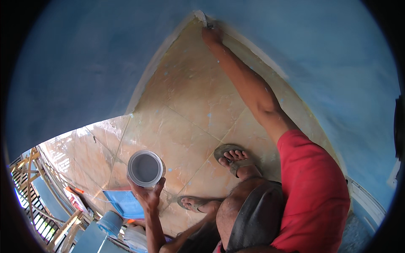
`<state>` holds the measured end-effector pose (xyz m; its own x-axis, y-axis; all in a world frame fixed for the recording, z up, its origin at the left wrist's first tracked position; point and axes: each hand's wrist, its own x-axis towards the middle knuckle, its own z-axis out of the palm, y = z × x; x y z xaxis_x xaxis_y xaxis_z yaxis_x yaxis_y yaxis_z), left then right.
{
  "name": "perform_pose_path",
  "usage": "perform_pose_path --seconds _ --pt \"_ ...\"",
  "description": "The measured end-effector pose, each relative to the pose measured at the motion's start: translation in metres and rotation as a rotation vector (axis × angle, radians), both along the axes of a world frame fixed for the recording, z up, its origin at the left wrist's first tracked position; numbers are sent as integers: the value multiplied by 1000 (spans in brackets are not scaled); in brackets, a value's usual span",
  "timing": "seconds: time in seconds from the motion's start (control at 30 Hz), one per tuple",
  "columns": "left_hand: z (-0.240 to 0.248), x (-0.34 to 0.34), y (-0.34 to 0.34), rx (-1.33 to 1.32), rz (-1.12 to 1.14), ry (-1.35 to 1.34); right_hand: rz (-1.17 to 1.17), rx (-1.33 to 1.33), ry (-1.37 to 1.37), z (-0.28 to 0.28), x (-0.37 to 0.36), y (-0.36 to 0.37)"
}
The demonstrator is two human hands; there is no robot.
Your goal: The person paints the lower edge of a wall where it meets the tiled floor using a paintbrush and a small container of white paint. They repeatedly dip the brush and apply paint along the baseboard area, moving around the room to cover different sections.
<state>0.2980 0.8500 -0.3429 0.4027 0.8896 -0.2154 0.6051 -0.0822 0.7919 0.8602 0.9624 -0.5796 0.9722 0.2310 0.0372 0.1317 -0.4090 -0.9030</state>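
My left hand is wrapped round an open paint can with grey paint inside, held above the tiled floor. My right arm stretches far forward to the corner where two blue walls meet the floor. There my right hand is closed on what looks like a small paintbrush, its pale end against the bottom of the corner. My fingers hide most of its handle. A greyish-white band runs along the foot of both walls.
Blue walls rise on the left and right. Beige tiles carry blue paint specks. My sandalled feet are on the floor. At the lower left are a blue paint tray, a blue bucket and wooden poles.
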Motion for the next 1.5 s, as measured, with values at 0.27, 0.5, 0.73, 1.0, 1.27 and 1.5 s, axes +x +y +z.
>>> perform_pose_path --seconds 0.27,0.5,0.73,1.0,1.27,1.5 --pt "6 20 4 21 -51 -38 -135 53 90 -20 -5 -107" --pt "15 29 0 98 -130 -13 -168 96 123 6 -30 -198" --pt "21 27 -2 160 -182 -26 -260 21 109 5 -44 -272" --pt "17 11 -5 156 -173 -56 -385 295 210 -14 -63 -356" --pt "10 1 -10 93 -159 -62 -736 1014 737 10 -121 -399" --pt "16 8 -10 100 -161 -93 -607 1054 713 26 -76 -329"
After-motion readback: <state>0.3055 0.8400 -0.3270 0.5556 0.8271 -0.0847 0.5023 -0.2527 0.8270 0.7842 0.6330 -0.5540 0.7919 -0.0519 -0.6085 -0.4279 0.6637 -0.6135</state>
